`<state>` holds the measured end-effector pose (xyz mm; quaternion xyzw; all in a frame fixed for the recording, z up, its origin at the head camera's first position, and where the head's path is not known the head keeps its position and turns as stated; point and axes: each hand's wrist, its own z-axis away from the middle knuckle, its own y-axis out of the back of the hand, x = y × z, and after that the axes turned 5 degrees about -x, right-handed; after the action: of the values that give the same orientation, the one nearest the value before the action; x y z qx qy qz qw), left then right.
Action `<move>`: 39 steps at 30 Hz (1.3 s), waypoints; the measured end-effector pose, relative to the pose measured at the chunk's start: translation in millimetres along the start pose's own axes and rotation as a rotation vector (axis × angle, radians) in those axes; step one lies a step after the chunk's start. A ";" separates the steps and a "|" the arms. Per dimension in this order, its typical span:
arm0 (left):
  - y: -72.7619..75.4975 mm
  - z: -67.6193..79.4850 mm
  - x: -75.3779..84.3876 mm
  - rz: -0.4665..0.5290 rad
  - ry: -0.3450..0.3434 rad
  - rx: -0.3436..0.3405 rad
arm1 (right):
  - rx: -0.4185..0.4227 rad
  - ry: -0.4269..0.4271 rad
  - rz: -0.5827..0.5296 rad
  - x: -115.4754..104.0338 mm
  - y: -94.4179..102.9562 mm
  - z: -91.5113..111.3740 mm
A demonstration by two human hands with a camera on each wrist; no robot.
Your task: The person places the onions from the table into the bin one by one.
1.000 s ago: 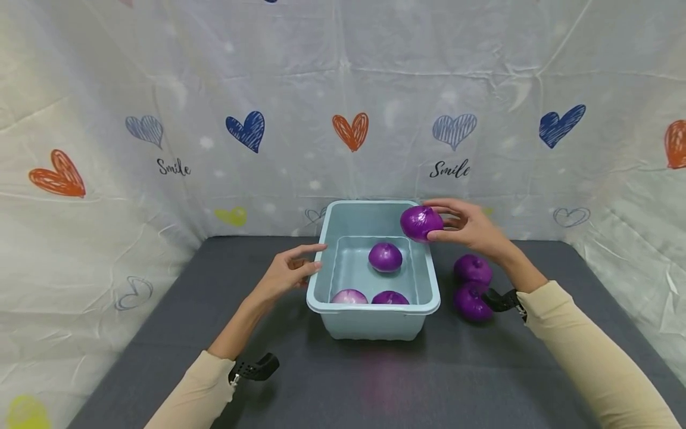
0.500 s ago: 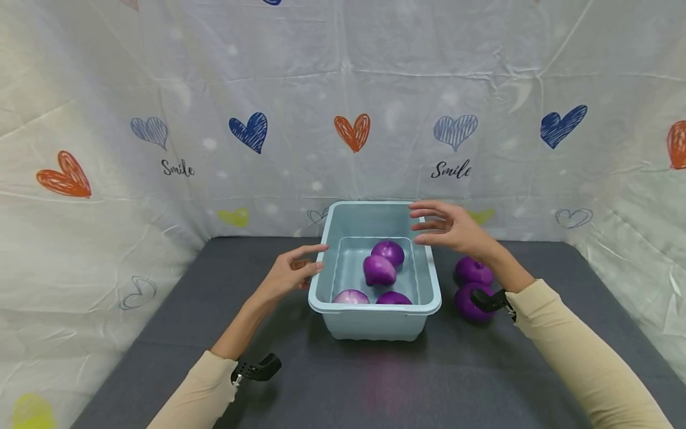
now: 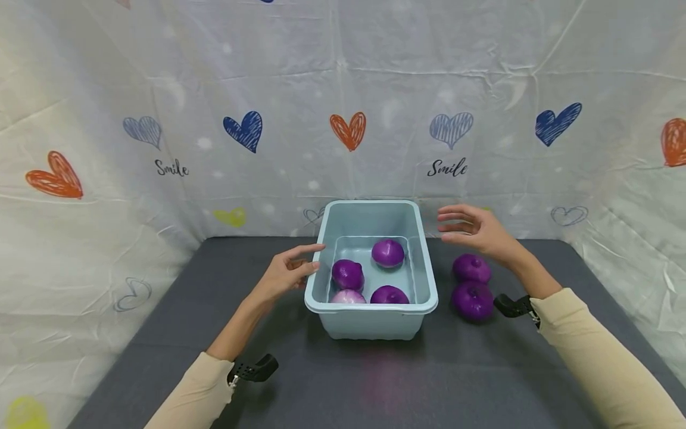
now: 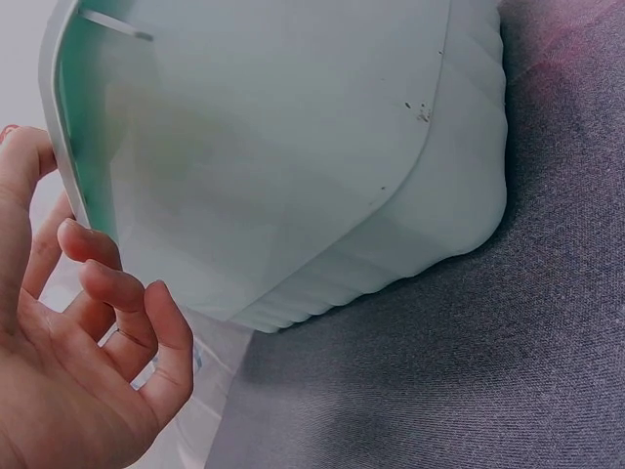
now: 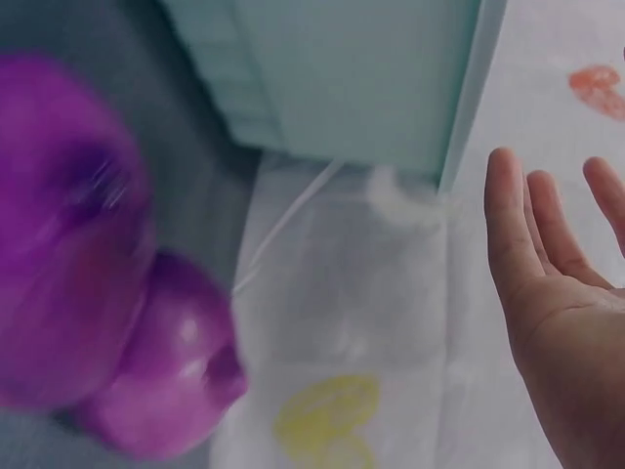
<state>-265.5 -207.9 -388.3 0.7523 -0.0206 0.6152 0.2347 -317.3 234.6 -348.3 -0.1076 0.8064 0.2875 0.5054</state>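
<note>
A pale blue plastic tub (image 3: pixel 370 325) stands on the dark tabletop. Inside it lie several red onions: one at the back right (image 3: pixel 388 253), another at the left (image 3: pixel 348 274), one at the front right (image 3: pixel 389 294) and a paler one (image 3: pixel 348 297) partly behind the front rim. My left hand (image 3: pixel 289 269) rests on the tub's left rim with relaxed fingers; the left wrist view shows the fingertips (image 4: pixel 83 239) right at the rim. My right hand (image 3: pixel 477 232), fingers spread and holding nothing, hovers right of the tub, behind two more red onions (image 3: pixel 471 268) (image 3: pixel 473 301).
A whitish curtain (image 3: pixel 396 71) printed with hearts and the word "Smile" hangs behind and along both sides of the table (image 3: pixel 343 387). The two loose onions sit close together beside the tub's right wall (image 5: pixel 361 78).
My right hand has let go of a red onion over the tub and drawn back to the right. That onion has rolled to the tub's left side. My left hand stays at the rim.
</note>
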 end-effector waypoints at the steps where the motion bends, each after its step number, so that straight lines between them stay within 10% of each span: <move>1: -0.1 0.3 0.2 0.000 0.000 0.001 | 0.003 -0.007 0.010 2.2 2.2 3.4; 22: -0.5 1.2 -0.5 0.011 -0.012 0.003 | -0.008 -0.153 0.244 50.7 28.5 64.2; 39: -0.6 1.3 -0.3 0.023 -0.015 -0.004 | -0.032 -0.245 0.227 83.7 38.4 62.1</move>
<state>-264.2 -207.9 -388.9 0.7561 -0.0322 0.6123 0.2291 -327.3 311.1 -428.2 0.0122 0.7412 0.3667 0.5622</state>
